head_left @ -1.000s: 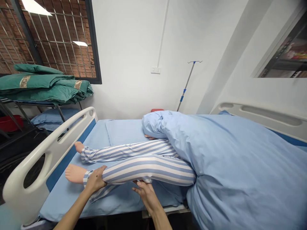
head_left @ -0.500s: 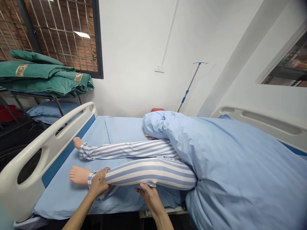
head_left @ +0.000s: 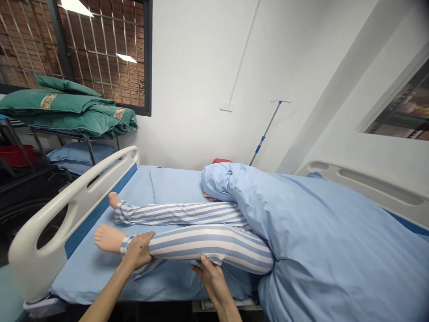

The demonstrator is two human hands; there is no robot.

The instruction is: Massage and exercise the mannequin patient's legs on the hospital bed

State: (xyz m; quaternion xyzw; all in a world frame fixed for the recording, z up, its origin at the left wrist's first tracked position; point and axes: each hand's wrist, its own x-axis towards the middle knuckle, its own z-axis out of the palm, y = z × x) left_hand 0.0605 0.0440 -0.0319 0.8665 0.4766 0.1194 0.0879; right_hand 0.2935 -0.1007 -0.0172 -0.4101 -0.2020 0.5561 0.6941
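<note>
Two bare hands steadied the near striped leg: the left hand was wrapped round the lower shin, while the right hand rested its thumb against the cloth by the knee, its hidden fingers leaving the firmness of its hold unclear. Little had changed except that the right thumb had settled flatter on the trouser, which suggested surer support at two places. The leg lay on the bed beside the far leg, its thigh running under the quilt.
</note>
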